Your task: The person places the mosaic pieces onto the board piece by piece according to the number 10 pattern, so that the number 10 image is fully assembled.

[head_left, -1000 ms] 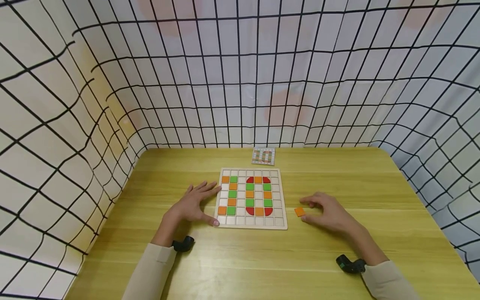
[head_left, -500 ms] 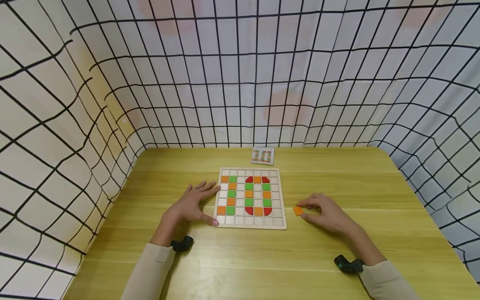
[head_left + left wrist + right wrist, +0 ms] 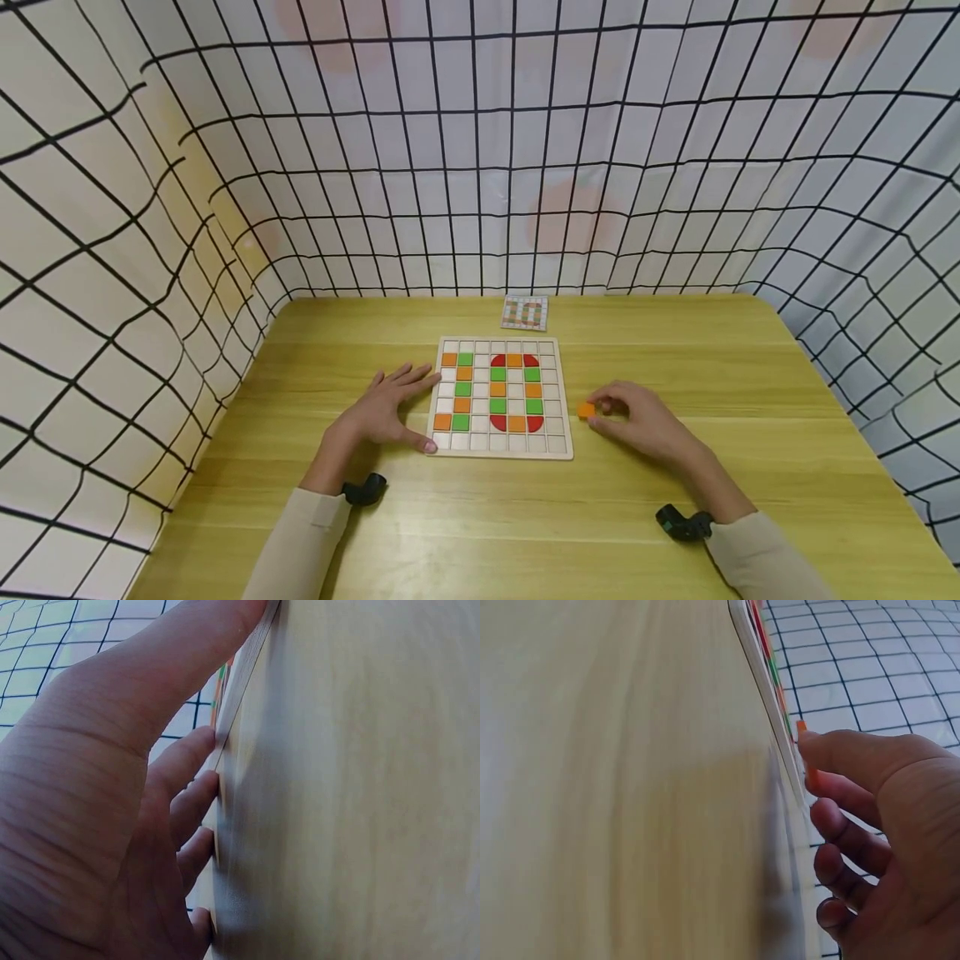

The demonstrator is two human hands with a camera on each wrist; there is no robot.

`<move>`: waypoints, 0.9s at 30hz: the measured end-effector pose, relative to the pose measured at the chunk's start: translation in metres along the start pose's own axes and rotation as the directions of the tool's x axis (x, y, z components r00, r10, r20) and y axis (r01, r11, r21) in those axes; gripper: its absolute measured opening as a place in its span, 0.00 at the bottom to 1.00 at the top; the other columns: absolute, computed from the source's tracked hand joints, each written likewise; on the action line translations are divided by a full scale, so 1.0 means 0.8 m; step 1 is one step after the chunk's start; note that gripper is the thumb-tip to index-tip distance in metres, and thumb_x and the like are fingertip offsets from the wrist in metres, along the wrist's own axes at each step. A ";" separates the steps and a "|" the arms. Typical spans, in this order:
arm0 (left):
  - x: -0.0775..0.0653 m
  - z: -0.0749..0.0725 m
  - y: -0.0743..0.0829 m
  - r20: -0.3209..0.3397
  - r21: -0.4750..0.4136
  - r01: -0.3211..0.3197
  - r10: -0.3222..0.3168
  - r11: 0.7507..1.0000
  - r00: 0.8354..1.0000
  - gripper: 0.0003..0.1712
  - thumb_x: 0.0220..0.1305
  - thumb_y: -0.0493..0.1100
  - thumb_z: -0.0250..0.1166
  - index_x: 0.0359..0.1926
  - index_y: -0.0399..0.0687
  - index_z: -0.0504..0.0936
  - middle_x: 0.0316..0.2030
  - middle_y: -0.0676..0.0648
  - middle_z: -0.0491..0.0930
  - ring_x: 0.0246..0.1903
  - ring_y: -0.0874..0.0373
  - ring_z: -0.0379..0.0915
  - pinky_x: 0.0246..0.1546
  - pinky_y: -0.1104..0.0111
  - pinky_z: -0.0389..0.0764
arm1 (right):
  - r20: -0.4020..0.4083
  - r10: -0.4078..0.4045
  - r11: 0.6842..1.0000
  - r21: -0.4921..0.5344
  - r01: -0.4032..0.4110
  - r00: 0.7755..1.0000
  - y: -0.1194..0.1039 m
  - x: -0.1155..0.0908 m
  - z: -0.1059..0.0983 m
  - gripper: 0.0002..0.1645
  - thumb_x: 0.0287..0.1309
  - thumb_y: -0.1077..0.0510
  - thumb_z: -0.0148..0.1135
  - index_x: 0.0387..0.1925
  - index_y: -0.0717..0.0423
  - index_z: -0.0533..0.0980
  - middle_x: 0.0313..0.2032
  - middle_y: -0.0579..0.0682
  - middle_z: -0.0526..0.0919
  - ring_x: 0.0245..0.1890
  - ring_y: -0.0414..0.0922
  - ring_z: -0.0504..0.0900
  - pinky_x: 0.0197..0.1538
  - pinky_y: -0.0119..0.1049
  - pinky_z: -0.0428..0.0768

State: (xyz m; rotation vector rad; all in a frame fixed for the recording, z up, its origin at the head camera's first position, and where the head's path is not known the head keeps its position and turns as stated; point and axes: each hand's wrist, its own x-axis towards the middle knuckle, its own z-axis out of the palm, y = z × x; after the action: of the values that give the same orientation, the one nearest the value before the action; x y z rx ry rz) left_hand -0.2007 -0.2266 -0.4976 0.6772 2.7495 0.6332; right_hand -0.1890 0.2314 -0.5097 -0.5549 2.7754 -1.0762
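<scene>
A pale wooden grid board [image 3: 480, 442] lies flat in the middle of the table, with orange and green square tiles and red rounded corner pieces set in its cells. My left hand [image 3: 381, 412] is spread at the board's left side, thumb on its lower left corner and a fingertip at its edge. Just right of the board, my right hand [image 3: 647, 422] pinches an orange square tile [image 3: 586, 410] between thumb and index finger. In the right wrist view that orange tile [image 3: 802, 726] shows edge-on, partly hidden by the thumb, with the other fingers loosely curled.
Behind the board lies a small card [image 3: 525, 313] printed with a similar coloured grid pattern. The wooden table [image 3: 480, 533] ends at a white backdrop with black netting [image 3: 480, 192] at the back and both sides.
My right hand has closed its thumb and finger on the orange tile, lifted it and brought it left towards the board. The left hand has stayed in place.
</scene>
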 end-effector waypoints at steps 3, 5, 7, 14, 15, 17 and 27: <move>0.001 0.001 0.000 -0.002 0.008 0.000 0.000 1.000 1.000 0.70 0.38 0.78 0.78 0.81 0.65 0.59 0.82 0.52 0.51 0.82 0.42 0.39 0.77 0.34 0.36 | -0.023 -0.003 0.999 0.034 0.004 1.000 -0.008 0.007 0.004 0.17 0.62 0.46 0.73 0.50 0.46 0.83 0.36 0.42 0.80 0.40 0.44 0.76 0.47 0.39 0.77; 0.001 0.001 0.000 0.000 0.008 0.001 -0.001 1.000 1.000 0.70 0.38 0.78 0.78 0.81 0.65 0.59 0.82 0.52 0.51 0.82 0.42 0.39 0.77 0.34 0.36 | -0.039 -0.010 0.999 0.039 0.011 0.999 -0.012 0.011 0.008 0.16 0.62 0.47 0.73 0.49 0.46 0.83 0.36 0.42 0.79 0.39 0.44 0.76 0.45 0.37 0.75; 0.002 0.001 0.001 0.005 0.005 0.002 -0.002 1.000 1.000 0.70 0.38 0.77 0.78 0.81 0.65 0.59 0.82 0.52 0.51 0.82 0.42 0.38 0.77 0.34 0.36 | -0.055 -0.017 0.999 0.038 0.019 0.998 -0.017 0.015 0.011 0.15 0.62 0.48 0.74 0.48 0.46 0.83 0.35 0.43 0.79 0.39 0.44 0.75 0.43 0.36 0.74; 0.003 0.000 -0.001 0.002 0.010 0.003 -0.003 1.000 1.000 0.70 0.38 0.78 0.78 0.81 0.66 0.58 0.82 0.53 0.50 0.82 0.42 0.38 0.78 0.34 0.36 | -0.091 -0.053 0.998 0.033 0.056 0.994 -0.039 0.032 0.028 0.13 0.60 0.50 0.75 0.45 0.45 0.84 0.33 0.45 0.78 0.40 0.44 0.73 0.45 0.38 0.72; 0.003 0.000 -0.002 -0.001 0.011 0.002 -0.002 1.000 1.000 0.70 0.38 0.78 0.78 0.81 0.66 0.58 0.82 0.53 0.51 0.82 0.43 0.38 0.78 0.34 0.36 | -0.093 -0.062 0.997 0.035 0.066 0.994 -0.042 0.034 0.031 0.13 0.60 0.51 0.75 0.45 0.46 0.84 0.34 0.45 0.78 0.40 0.44 0.73 0.45 0.38 0.72; 0.003 0.000 -0.003 -0.005 0.010 0.001 -0.001 1.000 1.000 0.70 0.38 0.78 0.78 0.81 0.67 0.59 0.82 0.53 0.51 0.83 0.43 0.38 0.77 0.34 0.36 | -0.087 -0.082 0.996 0.032 0.085 0.993 -0.047 0.038 0.037 0.13 0.59 0.51 0.75 0.45 0.47 0.85 0.34 0.44 0.78 0.41 0.44 0.73 0.46 0.38 0.72; 0.003 0.002 -0.003 0.002 0.006 0.003 -0.003 1.000 1.000 0.70 0.38 0.78 0.78 0.81 0.66 0.59 0.82 0.52 0.51 0.82 0.42 0.38 0.77 0.34 0.37 | -0.021 -0.164 0.984 0.066 0.165 0.986 -0.081 0.056 0.074 0.13 0.59 0.50 0.76 0.44 0.48 0.86 0.30 0.43 0.78 0.33 0.42 0.71 0.36 0.33 0.70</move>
State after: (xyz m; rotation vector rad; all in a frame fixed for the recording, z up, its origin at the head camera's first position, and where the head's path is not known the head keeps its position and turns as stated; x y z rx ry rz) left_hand -0.2030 -0.2269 -0.5000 0.6751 2.7509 0.6230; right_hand -0.1978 0.1329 -0.5088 -0.7818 2.7343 -1.2069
